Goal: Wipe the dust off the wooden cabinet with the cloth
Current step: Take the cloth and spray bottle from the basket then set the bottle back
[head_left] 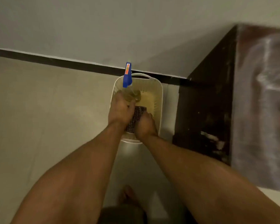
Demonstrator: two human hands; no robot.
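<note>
Your left hand (120, 110) reaches down over the left side of the basket (158, 88). Its fingers are wrapped around the clear body of a spray bottle (127, 76). The bottle's blue trigger head points away from you, past the basket's far rim and toward the black skirting strip (55, 61) where the floor (39, 110) meets the wall.

The basket is cream plastic with perforated walls and a handle cut into its far end. It stands on the floor at the wall edge, just beside the cabinet.

The cloth (137, 117), dark with a fine check, lies inside the basket along its near half, between your two hands. Your left hand and the bottle cover its left edge.

Your right hand (145, 126) is down in the near right part of the basket. Its fingers are curled onto the cloth and gripping it at the right edge, though motion blur softens the fingertips. The two hands are nearly touching over the cloth.

To the right stands the wooden cabinet (204, 110). Its dark side panel faces the basket and carries pale scuffs and specks near its lower near corner. The top is reddish brown with a pale, streaky sheen, and it is heavily blurred at the right edge of the view.

Your bare foot (128, 194) shows on the floor below, between your forearms.
</note>
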